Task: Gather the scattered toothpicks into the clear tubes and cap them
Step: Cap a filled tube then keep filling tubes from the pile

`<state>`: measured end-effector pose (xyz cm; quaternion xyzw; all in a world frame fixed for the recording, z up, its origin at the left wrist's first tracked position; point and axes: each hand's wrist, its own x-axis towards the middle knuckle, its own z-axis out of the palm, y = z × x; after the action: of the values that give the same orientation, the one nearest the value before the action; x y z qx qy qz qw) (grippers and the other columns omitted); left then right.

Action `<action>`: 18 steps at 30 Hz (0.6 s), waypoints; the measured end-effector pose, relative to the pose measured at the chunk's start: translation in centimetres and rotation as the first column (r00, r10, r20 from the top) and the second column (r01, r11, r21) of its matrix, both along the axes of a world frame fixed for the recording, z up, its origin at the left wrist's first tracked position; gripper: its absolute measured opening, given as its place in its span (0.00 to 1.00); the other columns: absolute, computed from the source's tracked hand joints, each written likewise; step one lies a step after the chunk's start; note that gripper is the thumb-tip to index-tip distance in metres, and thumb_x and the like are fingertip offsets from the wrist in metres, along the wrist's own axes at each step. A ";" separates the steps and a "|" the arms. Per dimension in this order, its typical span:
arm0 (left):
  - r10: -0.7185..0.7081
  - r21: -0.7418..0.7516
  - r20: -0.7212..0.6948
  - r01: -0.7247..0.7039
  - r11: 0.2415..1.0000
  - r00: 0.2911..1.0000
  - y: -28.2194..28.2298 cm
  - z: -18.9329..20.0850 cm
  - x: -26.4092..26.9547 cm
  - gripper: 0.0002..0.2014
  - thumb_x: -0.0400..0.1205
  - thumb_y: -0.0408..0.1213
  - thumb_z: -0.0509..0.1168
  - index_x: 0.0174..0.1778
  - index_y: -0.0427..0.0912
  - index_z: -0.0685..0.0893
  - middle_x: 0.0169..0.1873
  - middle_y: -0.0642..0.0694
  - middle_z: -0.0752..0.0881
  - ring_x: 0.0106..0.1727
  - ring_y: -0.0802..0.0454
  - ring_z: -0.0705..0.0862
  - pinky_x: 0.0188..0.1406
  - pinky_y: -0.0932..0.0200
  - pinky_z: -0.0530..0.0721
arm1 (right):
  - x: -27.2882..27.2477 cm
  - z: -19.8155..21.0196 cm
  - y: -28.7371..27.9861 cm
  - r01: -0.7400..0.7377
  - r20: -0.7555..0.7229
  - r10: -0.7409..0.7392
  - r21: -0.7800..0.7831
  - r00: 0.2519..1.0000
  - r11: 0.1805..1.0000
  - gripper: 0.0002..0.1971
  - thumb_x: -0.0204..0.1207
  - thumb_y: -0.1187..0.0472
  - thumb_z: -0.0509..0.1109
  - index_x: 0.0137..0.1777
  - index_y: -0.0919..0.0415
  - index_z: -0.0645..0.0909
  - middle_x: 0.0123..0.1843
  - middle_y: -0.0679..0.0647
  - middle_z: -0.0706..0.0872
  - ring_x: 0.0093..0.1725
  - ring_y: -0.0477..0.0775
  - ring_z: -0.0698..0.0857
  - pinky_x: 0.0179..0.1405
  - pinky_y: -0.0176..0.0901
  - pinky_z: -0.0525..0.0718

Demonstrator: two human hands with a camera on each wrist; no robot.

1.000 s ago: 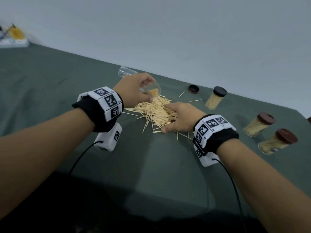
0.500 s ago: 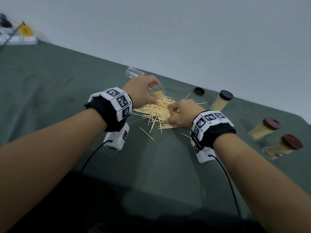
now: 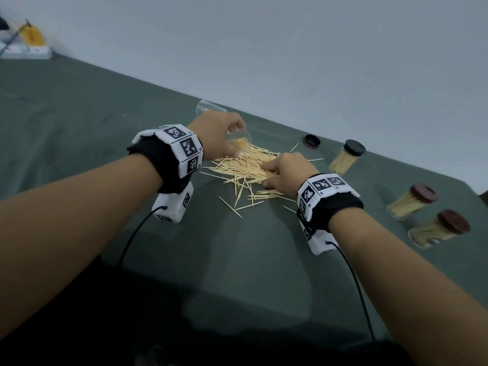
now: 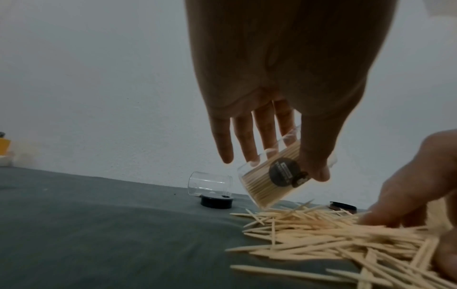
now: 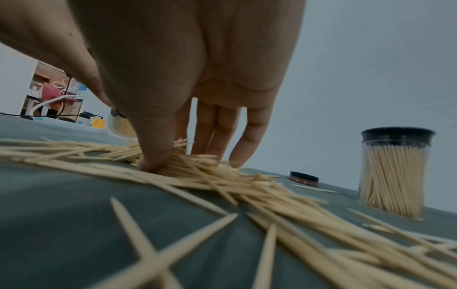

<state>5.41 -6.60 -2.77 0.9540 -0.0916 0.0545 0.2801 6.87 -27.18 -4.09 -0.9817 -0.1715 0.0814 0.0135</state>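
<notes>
A heap of loose toothpicks (image 3: 245, 171) lies on the green cloth. My left hand (image 3: 219, 138) grips a clear tube (image 3: 239, 143) between thumb and fingers. The tube is tilted, its open mouth low at the heap's far edge, and it is partly filled with toothpicks (image 4: 262, 187). My right hand (image 3: 285, 173) is on the right side of the heap. Its thumb (image 5: 153, 162) and fingertips (image 5: 210, 148) press down and pinch a bunch of toothpicks (image 5: 183, 158) between them.
An empty clear tube (image 4: 210, 183) lies on its side behind a black cap (image 4: 217, 201). A brown cap (image 3: 311, 141) sits beyond the heap. A black-capped full tube (image 3: 346, 159) and two brown-capped full tubes (image 3: 412, 202) (image 3: 438, 229) stand at the right. A wall backs the table.
My right hand went from lying flat on the heap to closing thumb and fingers on a bunch nearer the tube. The heap is more bunched. My left hand keeps the tube tilted.
</notes>
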 end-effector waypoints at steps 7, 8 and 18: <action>0.034 -0.054 0.008 -0.034 0.998 0.999 0.6 0.6 0.4 0.29 0.71 0.42 0.80 0.67 0.50 0.79 0.53 0.56 0.79 0.57 0.55 0.79 0.55 0.59 0.78 | 0.0 0.0 0.3 -0.032 0.038 0.030 0.036 0.999 0.999 0.10 0.75 0.56 0.73 0.55 0.53 0.88 0.56 0.57 0.89 0.55 0.62 0.86 0.57 0.54 0.86; 0.037 -0.059 0.010 -0.037 0.998 0.999 0.8 0.7 0.4 0.29 0.71 0.42 0.80 0.67 0.51 0.79 0.52 0.56 0.78 0.56 0.56 0.79 0.52 0.60 0.78 | 0.0 -0.1 0.2 -0.030 0.031 0.028 0.058 0.999 0.998 0.07 0.75 0.57 0.73 0.52 0.52 0.88 0.52 0.56 0.90 0.54 0.62 0.86 0.55 0.53 0.86; -0.012 -0.020 0.001 0.012 1.000 1.000 0.4 0.5 0.1 0.29 0.72 0.39 0.80 0.69 0.47 0.79 0.59 0.50 0.83 0.58 0.53 0.81 0.61 0.55 0.81 | -0.4 0.8 -1.8 0.010 0.012 -0.013 0.197 1.000 0.980 0.13 0.78 0.58 0.72 0.62 0.51 0.87 0.58 0.54 0.89 0.60 0.57 0.85 0.56 0.41 0.80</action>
<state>5.46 -6.22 -2.28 0.9506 -0.0968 0.0543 0.2898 6.46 -28.96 -3.31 -0.9770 -0.1732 0.0576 0.1100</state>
